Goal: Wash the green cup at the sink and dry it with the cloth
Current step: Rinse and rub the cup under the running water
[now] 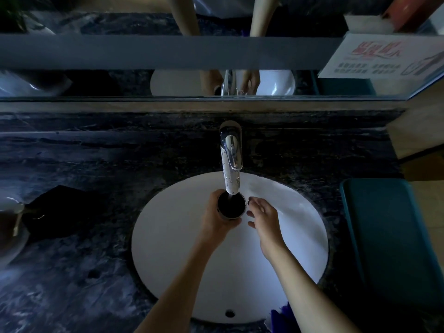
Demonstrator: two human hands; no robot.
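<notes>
The cup (231, 205) looks dark in this dim light, its mouth facing up directly under the chrome faucet (231, 159). My left hand (215, 218) wraps around its left and lower side, holding it over the white oval sink (300, 227). Just to the right of the cup my right hand (263, 218) hovers with fingers spread, holding nothing and not quite touching the cup. A dark cloth (57, 210) lies crumpled on the counter at the left.
The dark marble counter (96, 272) surrounds the sink. A mirror (168, 80) runs along the back and reflects my arms. A teal padded object (389, 236) stands at the right. A pale container (12, 227) sits at the far left edge.
</notes>
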